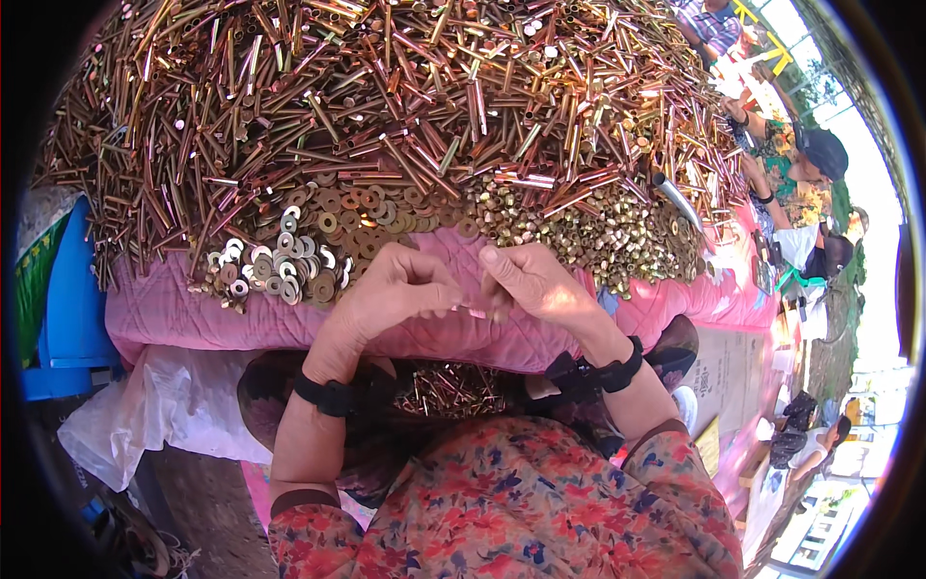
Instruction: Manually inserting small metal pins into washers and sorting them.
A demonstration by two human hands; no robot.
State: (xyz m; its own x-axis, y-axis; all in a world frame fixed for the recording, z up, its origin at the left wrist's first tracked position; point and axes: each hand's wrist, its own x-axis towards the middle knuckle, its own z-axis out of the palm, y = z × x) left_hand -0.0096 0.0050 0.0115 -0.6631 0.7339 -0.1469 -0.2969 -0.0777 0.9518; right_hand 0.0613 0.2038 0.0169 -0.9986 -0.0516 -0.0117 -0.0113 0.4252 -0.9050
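Both of my hands are raised over the near edge of a pink quilted cloth. My left hand is closed in a pinch, thumb and forefinger pointing right. Facing it, my right hand has its fingers curled inward under the thumb. A short, shiny pinkish metal piece shows in the gap between the fingertips; what else the fingers hold is hidden. Just beyond my hands lie loose flat washers, and to their right a pile of small brass-coloured nuts.
A big heap of thin metal tubes covers the far side. More metal pieces sit in my lap. A wider grey pipe rests by the nuts. A blue container stands left, above a clear plastic sheet. Other people sit along the right.
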